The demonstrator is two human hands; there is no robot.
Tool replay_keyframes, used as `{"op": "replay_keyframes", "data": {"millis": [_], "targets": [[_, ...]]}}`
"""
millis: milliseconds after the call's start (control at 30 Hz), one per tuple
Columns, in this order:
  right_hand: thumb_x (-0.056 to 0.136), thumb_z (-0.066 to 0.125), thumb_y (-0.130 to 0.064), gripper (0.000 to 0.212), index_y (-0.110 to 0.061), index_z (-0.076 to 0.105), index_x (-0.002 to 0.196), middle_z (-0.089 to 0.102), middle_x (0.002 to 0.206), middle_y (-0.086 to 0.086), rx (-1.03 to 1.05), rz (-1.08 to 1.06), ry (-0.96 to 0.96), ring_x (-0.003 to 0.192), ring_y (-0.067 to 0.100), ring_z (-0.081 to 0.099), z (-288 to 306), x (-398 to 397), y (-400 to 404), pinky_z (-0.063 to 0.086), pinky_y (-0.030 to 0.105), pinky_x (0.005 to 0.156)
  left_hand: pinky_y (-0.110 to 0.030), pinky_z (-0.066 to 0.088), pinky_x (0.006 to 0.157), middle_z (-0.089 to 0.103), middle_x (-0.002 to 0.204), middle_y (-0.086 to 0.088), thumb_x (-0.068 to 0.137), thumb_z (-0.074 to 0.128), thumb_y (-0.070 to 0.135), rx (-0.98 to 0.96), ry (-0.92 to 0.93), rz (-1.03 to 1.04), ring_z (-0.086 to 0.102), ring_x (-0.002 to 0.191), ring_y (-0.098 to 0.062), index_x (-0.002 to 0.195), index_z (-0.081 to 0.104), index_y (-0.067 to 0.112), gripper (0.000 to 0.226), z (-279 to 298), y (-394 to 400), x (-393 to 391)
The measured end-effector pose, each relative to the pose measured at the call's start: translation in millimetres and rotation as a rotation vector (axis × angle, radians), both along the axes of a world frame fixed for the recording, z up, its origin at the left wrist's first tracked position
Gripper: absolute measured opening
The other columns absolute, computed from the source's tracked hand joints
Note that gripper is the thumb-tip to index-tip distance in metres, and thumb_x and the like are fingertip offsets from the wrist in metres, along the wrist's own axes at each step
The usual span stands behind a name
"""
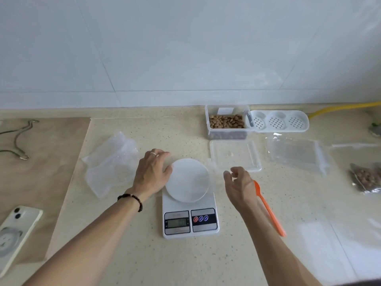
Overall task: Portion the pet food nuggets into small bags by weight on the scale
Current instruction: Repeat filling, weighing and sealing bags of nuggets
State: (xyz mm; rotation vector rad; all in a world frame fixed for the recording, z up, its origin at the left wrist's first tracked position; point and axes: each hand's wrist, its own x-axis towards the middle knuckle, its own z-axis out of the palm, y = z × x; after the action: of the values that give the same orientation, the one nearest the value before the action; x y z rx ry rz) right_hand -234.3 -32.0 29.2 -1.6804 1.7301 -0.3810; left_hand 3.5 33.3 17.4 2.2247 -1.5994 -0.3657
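We hold a clear bag (214, 174) over the scale (189, 199) between both hands: left hand (151, 175) loosely spread, right hand (239, 182) pinching (apparently). Next, we spoon nuggets (225, 121) from beyond the right hand.

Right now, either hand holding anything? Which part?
Hard to tell. A clear bag seems to lie over the scale. The left hand rests at its left edge; the right hand seems to pinch its right edge.

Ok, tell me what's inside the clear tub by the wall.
The tub is open and holds brown nuggets, with a white card standing behind them. Its lid lies in front. How deep the nuggets go cannot be seen, since the top layer covers the rest.
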Motion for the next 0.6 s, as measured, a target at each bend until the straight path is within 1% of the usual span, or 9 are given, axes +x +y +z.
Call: {"op": "replay_keyframes", "data": {"millis": [67,133,233,333,400,500,567,600], "targets": [[0.097,0.052,-0.031,0.039,-0.009,0.053,0.129,0.058,0.124,0.012,-0.145,0.084,0.027,0.113,0.030,0.052,-4.4,-5.0,16.5,0.040,0.039,0.093,-0.043,0.044,0.098,0.055,0.125,-0.011,0.091,0.061,0.028,-0.054,-0.030,-0.005,0.048,0.119,-0.030,0.128,0.058,0.009,0.041,-2.4,22.3,-9.2],[0.097,0.047,-0.036,0.043,-0.009,0.053,0.130,0.057,0.126,0.013,-0.235,0.207,0.105,0.114,0.033,0.051,-11.1,-11.5,36.1,0.040,0.041,0.093,-0.046,0.044,0.099,0.053,0.125,-0.010,0.090,0.061,0.031,-0.076,-0.060,-0.002,0.047,0.121,-0.029,0.127,0.057,0.009,0.042,-7.6,47.5,-21.2],[0.091,0.029,-0.049,0.059,-0.013,0.049,0.134,0.051,0.138,0.011,-0.284,0.370,0.235,0.123,0.032,0.048,-22.1,-21.6,66.2,0.043,0.046,0.097,-0.046,0.044,0.099,0.052,0.123,-0.008,0.090,0.053,0.041,-0.103,-0.119,0.004,0.044,0.122,-0.027,0.125,0.057,0.009,0.047,-18.1,87.5,-41.5],[0.093,0.024,-0.050,0.059,-0.018,0.044,0.138,0.043,0.148,0.011,-0.311,0.497,0.348,0.130,0.031,0.044,-34.6,-31.7,96.2,0.043,0.047,0.099,-0.048,0.040,0.105,0.052,0.129,-0.010,0.088,0.043,0.054,-0.064,-0.134,-0.001,0.040,0.131,-0.031,0.128,0.054,0.010,0.060,-34.6,124.3,-59.5],[0.094,0.020,-0.051,0.061,-0.021,0.037,0.143,0.036,0.154,0.011,-0.296,0.556,0.395,0.136,0.031,0.039,-41.4,-37.9,111.0,0.040,0.046,0.103,-0.051,0.035,0.110,0.048,0.137,-0.013,0.085,0.042,0.062,0.008,-0.136,-0.014,0.033,0.138,-0.034,0.137,0.047,0.011,0.073,-47.8,141.3,-67.4],[0.095,0.016,-0.052,0.063,-0.024,0.023,0.151,0.021,0.161,0.011,-0.242,0.612,0.441,0.143,0.031,0.028,-48.0,-46.3,125.1,0.031,0.045,0.110,-0.053,0.021,0.117,0.030,0.152,-0.016,0.081,0.032,0.075,0.149,-0.120,-0.022,0.015,0.146,-0.033,0.151,0.025,0.015,0.092,-64.3,154.8,-73.2],[0.092,0.008,-0.054,0.067,-0.026,0.017,0.152,0.014,0.162,0.011,-0.231,0.629,0.455,0.145,0.030,0.023,-48.0,-49.0,130.3,0.028,0.044,0.112,-0.054,0.018,0.118,0.022,0.156,-0.013,0.078,0.026,0.079,0.171,-0.096,-0.008,0.009,0.148,-0.030,0.154,0.015,0.017,0.098,-72.1,156.6,-74.4],[0.094,0.008,-0.054,0.066,-0.026,0.014,0.153,0.011,0.163,0.011,-0.224,0.637,0.464,0.146,0.030,0.021,-48.0,-49.7,131.4,0.026,0.043,0.113,-0.055,0.019,0.117,0.022,0.156,-0.011,0.078,0.025,0.079,0.166,-0.086,-0.001,0.009,0.148,-0.028,0.154,0.013,0.017,0.099,-74.3,156.3,-74.8]]}}
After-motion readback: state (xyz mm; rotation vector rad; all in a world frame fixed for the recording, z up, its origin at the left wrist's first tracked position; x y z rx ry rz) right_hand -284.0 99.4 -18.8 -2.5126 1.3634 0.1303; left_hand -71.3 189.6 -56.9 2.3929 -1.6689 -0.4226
